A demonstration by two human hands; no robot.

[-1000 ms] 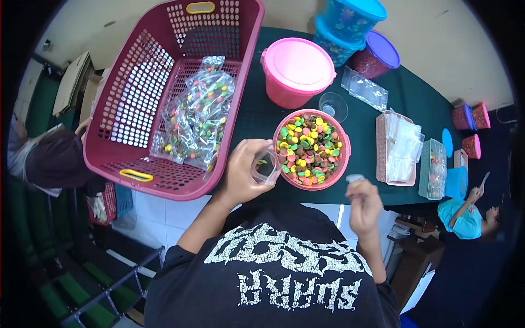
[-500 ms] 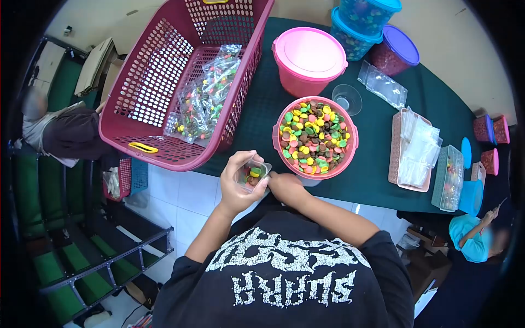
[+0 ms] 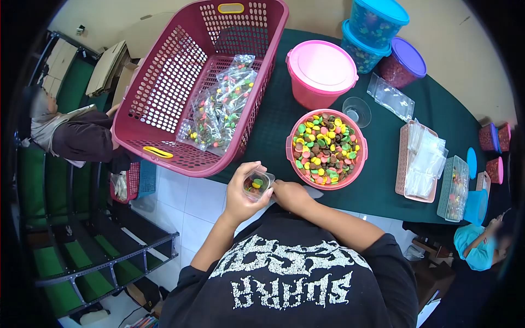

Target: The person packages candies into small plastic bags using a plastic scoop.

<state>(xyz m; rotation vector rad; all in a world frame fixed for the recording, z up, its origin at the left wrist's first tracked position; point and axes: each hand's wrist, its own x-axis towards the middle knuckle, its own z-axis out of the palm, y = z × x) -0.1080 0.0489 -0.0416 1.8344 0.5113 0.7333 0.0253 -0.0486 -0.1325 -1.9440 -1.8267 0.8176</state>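
My left hand (image 3: 240, 194) holds a small clear cup (image 3: 257, 185) with a few coloured candies in it, just in front of the table edge. My right hand (image 3: 290, 195) is closed beside the cup, touching its rim, and pinches a small clear bag (image 3: 315, 191) of which only a pale corner shows. Just beyond both hands a pink bowl (image 3: 291, 159) full of mixed coloured and brown candies stands on the dark green table (image 3: 273, 117).
A maroon basket (image 3: 164, 82) with filled candy bags (image 3: 219, 112) sits at the left. Behind the bowl are a pink lidded tub (image 3: 321, 71), a clear glass (image 3: 356, 111), blue and purple tubs (image 3: 377, 27), and trays of empty bags (image 3: 421, 161). Other people sit at far left (image 3: 76, 136) and lower right (image 3: 476, 246).
My right hand came in from the right to meet the cup. My left hand drew the cup away from the bowl toward my body, and it now has candies in it.
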